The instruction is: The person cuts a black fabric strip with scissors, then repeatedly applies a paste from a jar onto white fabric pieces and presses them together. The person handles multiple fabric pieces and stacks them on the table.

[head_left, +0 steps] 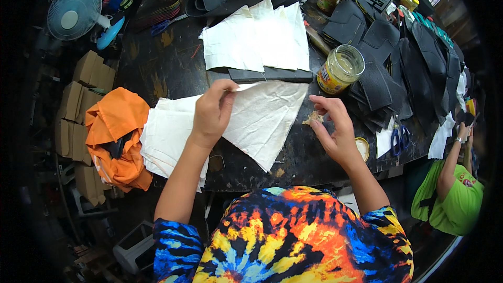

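Left hand [212,112] pinches the far edge of a white cloth [264,118] lying flat near the table's [167,68] front edge, over a stack of like pieces [167,136]. Right hand [335,128], fingers half curled and holding nothing, hovers just right of the cloth by a brownish scrap [313,118]. Farther off: more white pieces [259,36], a dark bar [270,75] and an open jar [340,68]. Blue scissors [401,139] lie right; an orange cloth [118,136] left.
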{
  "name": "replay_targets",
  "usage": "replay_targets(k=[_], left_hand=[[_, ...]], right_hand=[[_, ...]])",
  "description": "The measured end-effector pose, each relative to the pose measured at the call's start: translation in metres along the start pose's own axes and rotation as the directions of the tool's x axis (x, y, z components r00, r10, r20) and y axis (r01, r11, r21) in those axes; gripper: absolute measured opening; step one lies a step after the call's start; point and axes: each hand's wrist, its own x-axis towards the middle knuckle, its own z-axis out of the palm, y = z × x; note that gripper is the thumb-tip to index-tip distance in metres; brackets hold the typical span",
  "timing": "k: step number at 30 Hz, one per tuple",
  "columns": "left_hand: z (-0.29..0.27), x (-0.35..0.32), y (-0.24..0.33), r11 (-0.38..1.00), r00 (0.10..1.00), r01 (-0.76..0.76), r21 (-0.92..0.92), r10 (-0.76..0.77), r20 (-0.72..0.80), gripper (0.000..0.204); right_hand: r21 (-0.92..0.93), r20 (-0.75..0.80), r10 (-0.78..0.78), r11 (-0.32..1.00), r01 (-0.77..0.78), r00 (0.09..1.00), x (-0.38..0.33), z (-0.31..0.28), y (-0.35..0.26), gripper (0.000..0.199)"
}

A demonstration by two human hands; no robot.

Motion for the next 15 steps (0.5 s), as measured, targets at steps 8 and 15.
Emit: replay_targets(k=[8, 15], left_hand=[[-0.050, 0.107, -0.116, 0.985, 0.945, 0.142, 0.093, -0.107, -0.309, 0.015], [-0.019, 0.105, -0.117, 0.881, 0.959, 0.180, 0.438, -0.059, -0.276, 0.052]], right_hand=[[-0.110, -0.116, -0.143, 0.985, 0.131, 0.983, 0.015, -0.045, -0.033, 0.051], [-0.775, 0.081, -0.149, 0.613, 0.156, 0.986, 0.075, -0.105, -0.023, 0.070]])
